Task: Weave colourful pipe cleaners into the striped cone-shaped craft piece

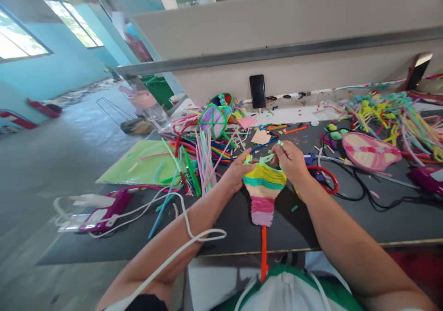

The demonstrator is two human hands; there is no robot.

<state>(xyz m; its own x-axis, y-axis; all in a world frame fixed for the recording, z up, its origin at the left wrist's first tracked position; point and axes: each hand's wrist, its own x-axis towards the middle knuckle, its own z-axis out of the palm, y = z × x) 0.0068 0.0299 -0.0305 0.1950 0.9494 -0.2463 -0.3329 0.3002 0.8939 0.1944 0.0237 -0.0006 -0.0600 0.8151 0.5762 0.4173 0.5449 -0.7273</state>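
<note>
Over the dark table I hold a striped piece made of pipe cleaners [264, 188], with bands of yellow, teal, cream, pink and lilac narrowing downward. An orange stem [264, 251] points from its narrow end toward my body. My left hand [237, 172] grips the piece at its upper left corner, fingers closed. At the upper right, my right hand [290, 161] pinches a light green pipe cleaner [267, 158] that runs along the top edge; its tip shows above the thumb. The fingers partly hide both upper corners.
Loose pipe cleaners [206, 161] lie left of my hands by a green plastic sheet [138, 163]. A white cable [187, 209] crosses my left forearm. Right stand a blue glue gun [315, 175] and a pink striped piece [372, 152]. A phone [257, 92] leans against the back panel.
</note>
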